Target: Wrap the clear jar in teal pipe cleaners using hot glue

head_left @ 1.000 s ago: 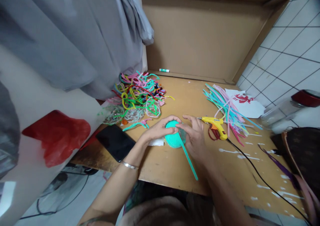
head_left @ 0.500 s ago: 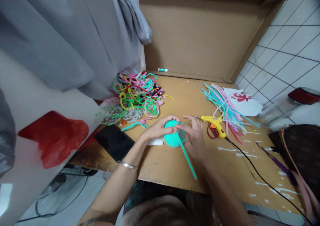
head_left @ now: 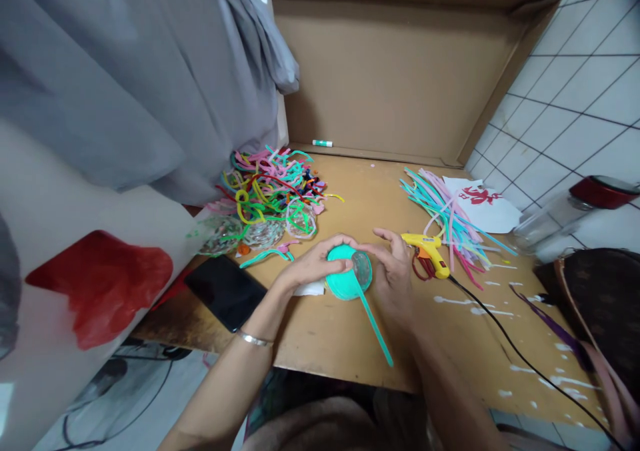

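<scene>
At far left a grey cloth (head_left: 125, 71) hangs over a pale sheet with a red blotch (head_left: 100, 284), cutting off that side of the room. Beside it, a black phone (head_left: 225, 292) lies at the edge of the brown table (head_left: 325, 331), and behind it sits a tangled heap of coloured strips (head_left: 273, 188) with some clear discs, hard to make out.

At the middle, the left hand (head_left: 313, 264) and the right hand (head_left: 393, 271) meet over a round teal coil (head_left: 343, 281). The left fingers curl closed over its upper rim; the right fingers close on its right side. A clear round piece (head_left: 361, 263) sits against the coil, and what it is cannot be told. A loose teal strip (head_left: 373, 321) trails from the coil toward the near edge.

A cardboard wall (head_left: 390, 71) stands behind the table, a small glue stick (head_left: 323, 143) at its foot. To the right lie a yellow glue gun (head_left: 425, 250) with a black cord (head_left: 520, 354), a bundle of straight strips (head_left: 450, 218), and a white paper (head_left: 487, 204). White tiles (head_left: 585, 98) fill the wall; a red-lidded jar (head_left: 575, 214) is blurred, and a dark bag (head_left: 600, 311) is cropped.
</scene>
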Motion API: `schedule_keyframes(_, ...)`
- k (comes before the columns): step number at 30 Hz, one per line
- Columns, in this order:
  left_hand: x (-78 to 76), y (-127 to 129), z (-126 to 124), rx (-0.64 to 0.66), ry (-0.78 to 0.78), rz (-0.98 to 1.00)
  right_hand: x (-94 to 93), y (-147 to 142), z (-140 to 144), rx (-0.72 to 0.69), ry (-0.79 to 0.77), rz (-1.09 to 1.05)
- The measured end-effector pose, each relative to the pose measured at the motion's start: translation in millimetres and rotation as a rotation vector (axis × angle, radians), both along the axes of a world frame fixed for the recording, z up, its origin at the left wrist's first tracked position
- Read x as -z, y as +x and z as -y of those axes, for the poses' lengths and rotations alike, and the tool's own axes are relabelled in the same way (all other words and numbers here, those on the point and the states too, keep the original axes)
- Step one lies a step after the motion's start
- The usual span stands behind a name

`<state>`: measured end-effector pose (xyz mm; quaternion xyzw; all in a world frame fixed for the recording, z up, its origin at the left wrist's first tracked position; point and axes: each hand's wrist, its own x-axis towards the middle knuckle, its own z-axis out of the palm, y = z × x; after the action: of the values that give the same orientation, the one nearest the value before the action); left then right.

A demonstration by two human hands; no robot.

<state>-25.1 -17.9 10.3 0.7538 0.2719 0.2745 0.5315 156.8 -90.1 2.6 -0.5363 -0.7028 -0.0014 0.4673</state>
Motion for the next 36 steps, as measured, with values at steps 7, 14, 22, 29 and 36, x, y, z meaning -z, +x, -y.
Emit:
schedule_keyframes(7, 0.4, 0.3, -1.1, 0.017, 0.002, 0.019, -1.5, -5.7, 0.3, 0.003, -0.023, 0.089)
schedule_keyframes(14, -0.7, -0.3, 0.0, 0.013, 0.006, 0.001, 1.4, -5.3, 1.0, -0.012, -0.008, 0.067)
schedule_keyframes(22, -1.4, -0.9, -0.1, 0.013, 0.014, -0.016, -0.6, -8.5, 4.4, -0.034, 0.013, 0.097)
schedule_keyframes(29, -4.6, -0.4, 2.2, 0.007, -0.005, -0.009, -2.8, -8.5, 5.2, -0.01, -0.006, 0.101)
schedule_keyframes(36, -3.7, -0.3, 1.8, 0.011, -0.009, 0.006, -2.9, -7.3, 4.4, -0.004, -0.042, 0.115)
